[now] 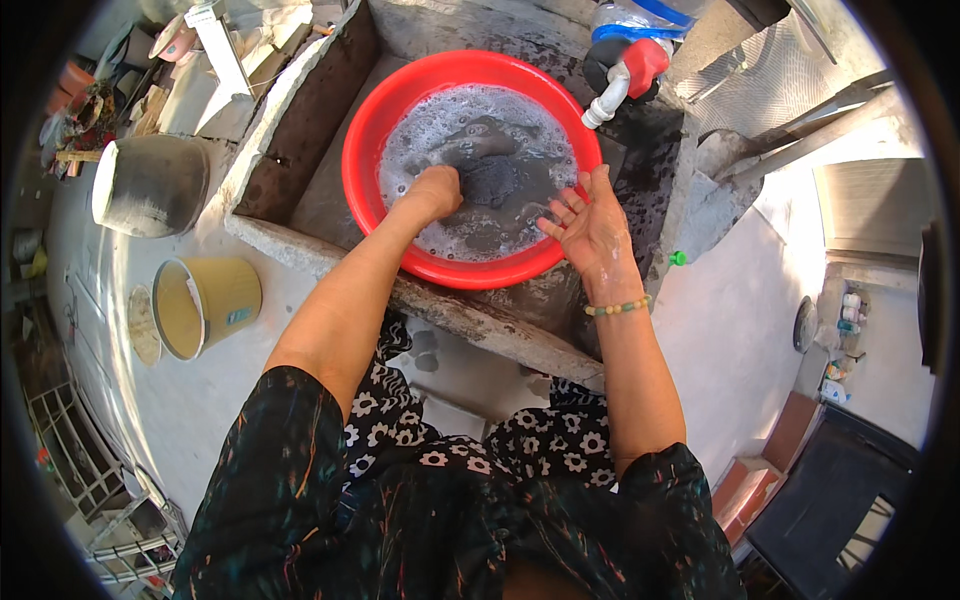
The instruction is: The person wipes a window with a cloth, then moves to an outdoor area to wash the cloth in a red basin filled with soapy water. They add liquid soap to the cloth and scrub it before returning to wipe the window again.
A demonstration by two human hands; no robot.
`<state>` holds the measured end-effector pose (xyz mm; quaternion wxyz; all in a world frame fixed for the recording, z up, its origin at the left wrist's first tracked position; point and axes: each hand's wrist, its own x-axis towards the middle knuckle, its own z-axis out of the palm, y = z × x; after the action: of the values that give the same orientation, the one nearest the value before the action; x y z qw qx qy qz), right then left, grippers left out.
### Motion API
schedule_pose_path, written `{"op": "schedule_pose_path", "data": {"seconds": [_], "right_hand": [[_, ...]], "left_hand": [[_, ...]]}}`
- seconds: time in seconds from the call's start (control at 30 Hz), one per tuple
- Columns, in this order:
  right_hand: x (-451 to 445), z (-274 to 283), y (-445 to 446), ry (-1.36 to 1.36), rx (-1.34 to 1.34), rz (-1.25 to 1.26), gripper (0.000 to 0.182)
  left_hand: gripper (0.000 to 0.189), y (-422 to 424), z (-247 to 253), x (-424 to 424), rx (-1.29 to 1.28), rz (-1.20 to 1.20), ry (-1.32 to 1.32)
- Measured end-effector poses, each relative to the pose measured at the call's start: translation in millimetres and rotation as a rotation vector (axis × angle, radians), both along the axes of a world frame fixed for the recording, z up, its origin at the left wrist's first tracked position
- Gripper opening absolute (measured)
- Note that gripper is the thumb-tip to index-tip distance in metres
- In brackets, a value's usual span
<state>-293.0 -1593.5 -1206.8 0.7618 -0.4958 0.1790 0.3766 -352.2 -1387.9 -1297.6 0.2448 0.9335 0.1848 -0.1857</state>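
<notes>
A red plastic basin [480,274] full of grey, sudsy water [420,120] sits in a rough stone sink [289,247]. Dark wet cloth [489,180] shows at the water's surface, most of it submerged. Curled in a fist, my left hand [433,193] grips the cloth's left edge, its fingertips hidden from view. My right hand [592,221], wet and with some suds at the wrist, is at the basin's right rim, fingers spread and nothing in it. A beaded bracelet [618,307] circles that wrist.
A tap with a red handle [646,67] points its pale spout [600,109] towards the basin's upper right rim. Left of the sink are a yellowish bucket [232,300] and a dark round container [161,184]. A green-ended fitting [678,258] sticks out at the sink's right side.
</notes>
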Motion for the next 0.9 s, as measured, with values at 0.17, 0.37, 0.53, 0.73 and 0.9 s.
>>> {"op": "schedule_pose_path", "data": {"seconds": [0.17,0.37,0.53,0.73,0.9], "right_hand": [[1.5,-12.3,-5.5,0.078,-0.034,0.035,0.084],[-4.4,-11.7,10.5,0.147,0.041,-0.005,0.073],[-3.8,-27.7,-1.5,-0.057,0.284,-0.009,0.057],[-25.5,-21.9,-10.4,-0.089,0.300,-0.114,0.033],[-30.4,3.2,26.5,0.039,0.249,-0.072,0.020]], "left_hand": [[0.046,-33.4,52.5,11.6,-0.429,0.203,-0.028],[0.042,-57.1,103.3,9.6,-1.206,0.590,-0.492],[0.032,-107.9,135.4,-12.1,-0.921,0.224,-0.855],[0.024,-135.8,118.0,-20.2,-0.284,-0.044,-0.917],[0.018,-58.0,66.0,20.1,-0.098,0.344,-0.636]]}}
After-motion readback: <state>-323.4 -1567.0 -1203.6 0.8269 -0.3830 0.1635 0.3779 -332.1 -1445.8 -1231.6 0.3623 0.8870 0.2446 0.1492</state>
